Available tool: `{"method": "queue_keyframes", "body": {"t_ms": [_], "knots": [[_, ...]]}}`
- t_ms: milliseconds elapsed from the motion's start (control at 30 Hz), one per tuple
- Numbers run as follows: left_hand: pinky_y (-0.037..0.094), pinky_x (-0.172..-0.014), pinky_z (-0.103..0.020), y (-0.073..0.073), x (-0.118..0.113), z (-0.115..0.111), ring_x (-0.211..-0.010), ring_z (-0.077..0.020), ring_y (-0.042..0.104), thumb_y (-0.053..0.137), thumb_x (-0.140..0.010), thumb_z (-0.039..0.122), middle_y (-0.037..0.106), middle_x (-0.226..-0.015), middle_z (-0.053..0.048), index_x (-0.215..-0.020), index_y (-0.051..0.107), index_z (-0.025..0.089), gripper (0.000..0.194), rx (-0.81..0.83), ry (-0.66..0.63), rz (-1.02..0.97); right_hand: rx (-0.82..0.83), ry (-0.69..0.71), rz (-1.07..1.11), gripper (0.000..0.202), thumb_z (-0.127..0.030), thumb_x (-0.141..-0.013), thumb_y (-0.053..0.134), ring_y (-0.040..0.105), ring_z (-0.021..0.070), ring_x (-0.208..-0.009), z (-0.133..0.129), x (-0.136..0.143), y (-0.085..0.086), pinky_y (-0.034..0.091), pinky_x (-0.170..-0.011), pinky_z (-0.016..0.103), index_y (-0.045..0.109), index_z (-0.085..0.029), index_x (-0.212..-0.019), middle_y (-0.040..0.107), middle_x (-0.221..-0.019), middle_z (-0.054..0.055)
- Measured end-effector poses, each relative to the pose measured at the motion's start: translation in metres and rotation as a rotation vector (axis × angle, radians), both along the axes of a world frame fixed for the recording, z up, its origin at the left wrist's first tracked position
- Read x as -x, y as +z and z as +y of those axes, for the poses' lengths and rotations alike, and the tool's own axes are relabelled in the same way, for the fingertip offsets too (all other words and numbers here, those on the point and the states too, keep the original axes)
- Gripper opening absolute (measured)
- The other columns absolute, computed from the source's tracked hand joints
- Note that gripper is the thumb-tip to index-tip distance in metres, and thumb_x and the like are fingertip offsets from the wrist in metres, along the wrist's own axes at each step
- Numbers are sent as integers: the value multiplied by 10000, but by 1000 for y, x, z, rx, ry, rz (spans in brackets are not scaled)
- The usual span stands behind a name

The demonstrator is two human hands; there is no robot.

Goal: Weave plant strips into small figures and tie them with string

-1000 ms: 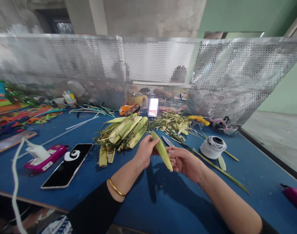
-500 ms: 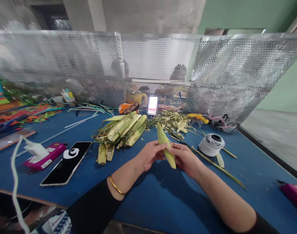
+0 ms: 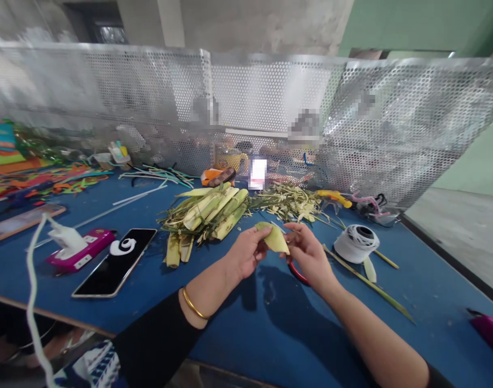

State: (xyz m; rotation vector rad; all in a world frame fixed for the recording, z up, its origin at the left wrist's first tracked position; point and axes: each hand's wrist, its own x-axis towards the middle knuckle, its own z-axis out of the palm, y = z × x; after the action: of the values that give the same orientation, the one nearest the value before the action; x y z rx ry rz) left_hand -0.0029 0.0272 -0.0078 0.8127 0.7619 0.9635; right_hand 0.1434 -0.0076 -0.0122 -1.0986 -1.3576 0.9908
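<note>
My left hand (image 3: 250,252) pinches a pale green husk piece (image 3: 276,239) between thumb and fingers. The piece is curved and turned so that its broad face shows. At its right edge is my right hand (image 3: 307,253), fingers bent around a tool with a curved red handle (image 3: 298,273), which looks like scissors. Most of that tool is hidden by the hand and the husk. Just beyond my left hand lies a heap of green husks (image 3: 206,213). A pile of thin shreds (image 3: 289,200) is behind the held piece.
To the right stands a white twine spool (image 3: 356,243) beside a long green stalk (image 3: 371,285). On the left are a black phone (image 3: 115,264) and a magenta power strip (image 3: 82,253) with a white cable. A perforated metal screen (image 3: 266,91) closes off the back.
The husk piece has been turned from pointing away lengthwise to lying across, broad side showing. My right fingers have loosened from its middle and moved to its right edge. The red handle has come into view.
</note>
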Motion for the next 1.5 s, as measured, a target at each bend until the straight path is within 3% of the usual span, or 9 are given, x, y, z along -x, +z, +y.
{"method": "queue_keyframes", "body": {"t_ms": [133,233,400,533,667,900,1167,1367,1500], "knots": [[163,-358,-175,1,-2,-5,-475,-61,451,708,-733,280,595,-654,-4,-735,612,167,148,110,12,-5,-495,-180,-709,295,-221,-761,573,597,231,-920,-3,-7,-5,491,-756,336,614,-228,-1053,592,-1090,108],[158,-371,-196,2,-4,-11,-455,-76,478,674,-760,408,613,-646,-21,-703,629,165,254,99,-90,146,-642,-230,-818,211,-201,-828,485,595,236,-934,-6,-13,-1,475,-817,356,639,-231,-969,628,-1002,101],[318,-477,-238,10,-2,-25,-471,-103,442,632,-760,549,487,-488,2,-492,482,198,466,-559,288,606,-448,-534,-603,101,-294,-846,517,511,163,-606,-9,-16,15,417,-601,292,520,-231,-767,570,-659,19],[406,-645,-245,15,-1,-29,-717,-150,546,816,-592,402,642,-800,-25,-843,625,205,372,-884,383,684,-265,-352,-462,132,-319,-801,569,405,120,-523,-7,-17,20,326,-513,254,486,-230,-751,461,-579,-46],[367,-571,-230,10,-5,-26,-576,-112,475,674,-738,329,576,-620,19,-697,609,185,163,-754,161,615,-162,-103,-352,243,-387,-807,581,391,116,-524,-1,-18,18,301,-507,258,503,-213,-655,449,-559,-38],[275,-450,-227,4,-8,-24,-448,-86,380,594,-755,417,511,-524,15,-623,602,161,288,-340,-84,313,68,82,17,475,-628,-711,653,368,88,-446,2,-14,16,266,-445,243,495,-204,-568,463,-499,-38],[359,-541,-220,2,-7,-21,-554,-108,482,606,-700,247,554,-582,33,-623,542,187,117,-600,213,604,82,138,-177,400,-553,-759,624,393,92,-425,6,-11,3,297,-439,242,473,-215,-610,440,-479,-58],[349,-565,-235,-6,-8,-16,-580,-127,483,570,-708,225,535,-586,28,-588,482,204,151,-529,420,739,-28,30,-485,401,-241,-710,648,579,153,-646,-12,4,2,397,-573,263,468,-240,-1068,616,-770,-21],[333,-591,-242,-3,-11,-21,-590,-132,487,586,-695,200,519,-561,34,-578,473,211,163,-609,427,821,0,-139,-690,359,-221,-762,554,594,174,-635,-20,13,1,351,-556,269,451,-224,-1106,658,-797,13]]}}
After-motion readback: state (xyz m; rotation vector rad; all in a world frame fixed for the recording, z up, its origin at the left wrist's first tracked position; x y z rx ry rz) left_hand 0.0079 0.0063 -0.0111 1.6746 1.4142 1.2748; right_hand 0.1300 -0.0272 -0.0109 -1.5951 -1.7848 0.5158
